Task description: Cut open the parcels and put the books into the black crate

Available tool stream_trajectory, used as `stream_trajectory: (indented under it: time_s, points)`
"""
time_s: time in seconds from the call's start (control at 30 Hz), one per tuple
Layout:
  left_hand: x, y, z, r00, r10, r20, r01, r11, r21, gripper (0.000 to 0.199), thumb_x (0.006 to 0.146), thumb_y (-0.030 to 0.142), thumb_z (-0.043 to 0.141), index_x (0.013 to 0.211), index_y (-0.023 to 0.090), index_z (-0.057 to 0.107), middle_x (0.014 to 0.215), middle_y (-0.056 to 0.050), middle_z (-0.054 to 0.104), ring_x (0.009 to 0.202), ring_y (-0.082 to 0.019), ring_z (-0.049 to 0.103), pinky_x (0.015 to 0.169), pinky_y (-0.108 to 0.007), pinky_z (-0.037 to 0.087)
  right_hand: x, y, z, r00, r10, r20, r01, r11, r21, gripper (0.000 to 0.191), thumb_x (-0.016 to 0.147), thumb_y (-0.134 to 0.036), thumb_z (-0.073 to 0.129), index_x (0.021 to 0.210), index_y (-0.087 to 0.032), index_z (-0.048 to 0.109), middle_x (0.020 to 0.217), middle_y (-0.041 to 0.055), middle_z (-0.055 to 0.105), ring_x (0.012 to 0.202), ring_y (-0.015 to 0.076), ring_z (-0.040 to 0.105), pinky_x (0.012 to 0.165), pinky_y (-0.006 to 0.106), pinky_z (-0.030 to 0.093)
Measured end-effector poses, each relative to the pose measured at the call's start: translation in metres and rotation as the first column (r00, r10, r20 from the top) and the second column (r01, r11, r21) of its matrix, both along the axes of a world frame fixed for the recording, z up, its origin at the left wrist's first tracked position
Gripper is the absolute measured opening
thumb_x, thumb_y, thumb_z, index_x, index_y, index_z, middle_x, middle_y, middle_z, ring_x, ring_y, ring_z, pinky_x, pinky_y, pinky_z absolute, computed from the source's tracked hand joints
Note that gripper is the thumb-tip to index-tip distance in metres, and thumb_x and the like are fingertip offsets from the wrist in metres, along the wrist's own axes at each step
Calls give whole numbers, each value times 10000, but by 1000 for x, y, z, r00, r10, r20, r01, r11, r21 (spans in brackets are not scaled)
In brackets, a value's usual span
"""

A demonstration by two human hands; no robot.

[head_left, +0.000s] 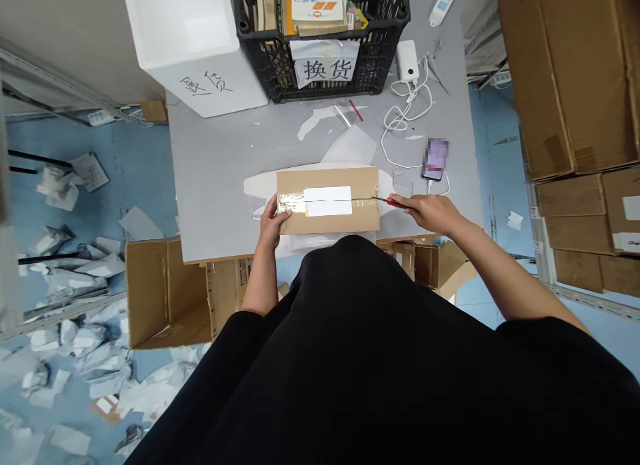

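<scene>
A flat cardboard box [328, 224] with a white label [327, 208] and clear tape lies near the front edge of the grey table [210, 165]. Its left end is gripped by my left hand [273, 224], thumb on top and fingers at the side. My right hand [425, 210] is closed around a red-handled cutting tool [395, 202], whose dark tip touches the box's right end. A dark lengthwise line crosses the label and tape. White plastic sheeting [260, 184] shows behind and beside the box.
Behind stand a white bin [200, 65] and a black crate [325, 72] of books. A phone [435, 160] and white cables lie at the right. Open cardboard boxes [167, 292] stand below the table's front edge.
</scene>
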State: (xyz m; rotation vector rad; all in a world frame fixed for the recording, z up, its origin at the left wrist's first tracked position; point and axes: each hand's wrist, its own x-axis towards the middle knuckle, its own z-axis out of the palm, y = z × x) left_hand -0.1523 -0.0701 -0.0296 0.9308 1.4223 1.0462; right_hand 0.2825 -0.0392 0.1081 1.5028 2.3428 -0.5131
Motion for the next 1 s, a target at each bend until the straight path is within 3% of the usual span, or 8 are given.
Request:
stream_trajectory:
  time_s: [0.13,0.23,0.3,0.4,0.47,0.57,0.77,1.0]
  points:
    - [1,0,3,1000,18,-15,-18,1000,7,798,712,445,791,1448,306,513,1513,-66,520,1398,-321,483,1160,-486,409,15,-20,-9,970,-160,-183,153,987,-51,549,967,-302,471,1508,-398,445,1155,19,746,907,230,658,701,298,424]
    - [2,0,8,999,15,-47,-16,1000,-12,788,722,456,786,1442,297,509,1480,-87,549,1347,-324,536,1127,-489,445,33,-29,-16,892,-331,-308,314,944,-103,545,936,-317,538,1476,-384,503,1070,15,764,802,207,661,708,305,469]
    - [2,0,13,993,5,-116,-9,999,-35,814,735,457,776,1471,308,464,1484,-100,538,1321,-328,557,1103,-498,465,42,-33,-22,787,-466,-404,404,885,-232,576,922,-329,566,1493,-346,492,961,18,756,677,166,628,663,296,494]
    - [6,2,24,948,-2,-319,-3,1000,-15,868,771,436,744,1537,348,345,1555,-107,438,1362,-344,511,1097,-522,462,44,-34,-34,556,-658,-508,429,751,-502,685,907,-354,589,1559,-295,385,843,9,699,561,119,569,545,268,509]
    - [14,1,34,867,-12,-497,50,997,62,841,790,427,728,1538,354,352,1608,-101,336,1451,-355,394,1147,-524,407,37,-32,-41,421,-732,-536,398,680,-616,738,898,-347,607,1581,-299,331,824,0,667,549,108,559,493,246,501]
    - [29,-2,49,705,-53,-707,201,971,128,766,796,493,724,1493,328,453,1659,-89,197,1537,-377,194,1228,-541,268,24,-28,-45,312,-779,-544,350,627,-696,739,893,-309,626,1574,-318,340,814,-11,638,542,92,547,470,218,482]
    - [49,-8,65,462,-230,-856,401,916,-29,1091,602,795,740,1521,292,436,1689,-109,124,1542,-463,18,1222,-649,134,13,-23,-48,235,-811,-536,293,585,-757,727,889,-294,654,1558,-324,372,776,-18,632,535,85,539,464,198,457]
    - [49,-5,71,333,-382,-862,449,868,-211,1353,474,880,726,1597,268,285,1697,-150,24,1516,-529,34,1145,-664,270,14,-25,-61,231,-802,-551,272,597,-755,761,871,-327,680,1561,-335,360,777,-27,623,532,90,541,459,211,455]
